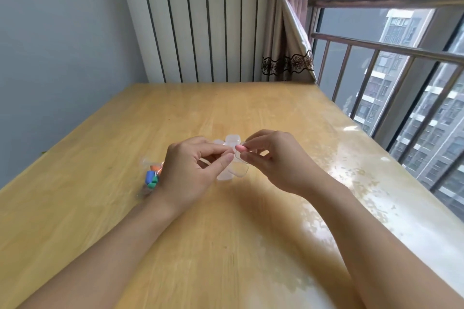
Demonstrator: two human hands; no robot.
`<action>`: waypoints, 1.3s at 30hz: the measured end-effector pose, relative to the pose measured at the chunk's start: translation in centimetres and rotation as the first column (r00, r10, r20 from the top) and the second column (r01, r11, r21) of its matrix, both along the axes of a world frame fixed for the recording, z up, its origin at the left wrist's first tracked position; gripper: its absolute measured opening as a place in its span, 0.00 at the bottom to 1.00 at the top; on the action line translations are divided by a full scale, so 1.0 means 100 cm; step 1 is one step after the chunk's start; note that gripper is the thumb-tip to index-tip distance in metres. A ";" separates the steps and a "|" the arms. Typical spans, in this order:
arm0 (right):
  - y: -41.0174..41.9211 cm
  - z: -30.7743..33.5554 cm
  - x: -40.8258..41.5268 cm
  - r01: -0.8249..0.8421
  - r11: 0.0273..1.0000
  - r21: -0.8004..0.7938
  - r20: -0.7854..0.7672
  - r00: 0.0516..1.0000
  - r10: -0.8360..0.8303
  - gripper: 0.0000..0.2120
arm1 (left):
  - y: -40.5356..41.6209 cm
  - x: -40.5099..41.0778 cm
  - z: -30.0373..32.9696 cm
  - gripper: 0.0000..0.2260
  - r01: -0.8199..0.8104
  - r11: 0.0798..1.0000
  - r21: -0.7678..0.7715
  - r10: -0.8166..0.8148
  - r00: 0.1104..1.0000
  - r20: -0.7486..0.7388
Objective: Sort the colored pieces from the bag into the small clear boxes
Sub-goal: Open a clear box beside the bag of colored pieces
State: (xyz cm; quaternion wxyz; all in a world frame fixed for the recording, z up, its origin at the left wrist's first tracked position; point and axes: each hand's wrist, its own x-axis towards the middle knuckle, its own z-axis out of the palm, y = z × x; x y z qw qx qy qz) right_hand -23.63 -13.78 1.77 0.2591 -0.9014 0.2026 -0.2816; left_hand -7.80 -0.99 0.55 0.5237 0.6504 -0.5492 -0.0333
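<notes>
Fingertips of our right hand (270,155) pinching a small pink cylindrical piece (241,149) over the clear boxes.

We hold the pink piece with its long axis lying across, pointing toward our left hand (193,165), whose curled fingers and thumb grip a small clear plastic box (232,170) just below and left of that pinch. We judge the piece must go down and slightly leftward into it; whether the box stands open we cannot tell. More small clear boxes (232,140) lie just beyond our fingertips. Behind our left hand sits the clear plastic bag (150,174) of blue, green and orange pieces, on the pale wooden table (125,120).
</notes>
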 end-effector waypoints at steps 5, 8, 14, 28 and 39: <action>0.010 -0.001 0.006 0.000 0.998 0.065 0.075 0.997 -0.005 0.13 | -0.001 -0.004 -0.002 0.01 -0.069 0.998 -0.010 0.069 0.973 0.221; 0.017 -0.002 0.009 -0.026 0.993 0.113 0.100 0.995 0.014 0.14 | -0.002 -0.007 -0.004 0.04 -0.146 0.989 -0.017 0.146 0.963 0.229; 0.015 0.004 0.006 -0.006 0.981 0.192 0.144 0.989 -0.022 0.12 | -0.001 -0.014 0.001 0.08 -0.179 0.979 0.101 0.186 0.981 -0.060; 0.012 0.004 0.004 -0.035 0.995 0.093 0.006 0.999 0.035 0.10 | -0.004 -0.021 0.004 0.10 0.190 0.959 0.212 -0.013 0.773 -0.634; 0.006 0.007 -0.004 0.000 0.997 -0.073 0.059 0.998 0.004 0.09 | -0.008 -0.007 -0.001 0.15 0.187 0.979 0.077 -0.017 0.459 -0.888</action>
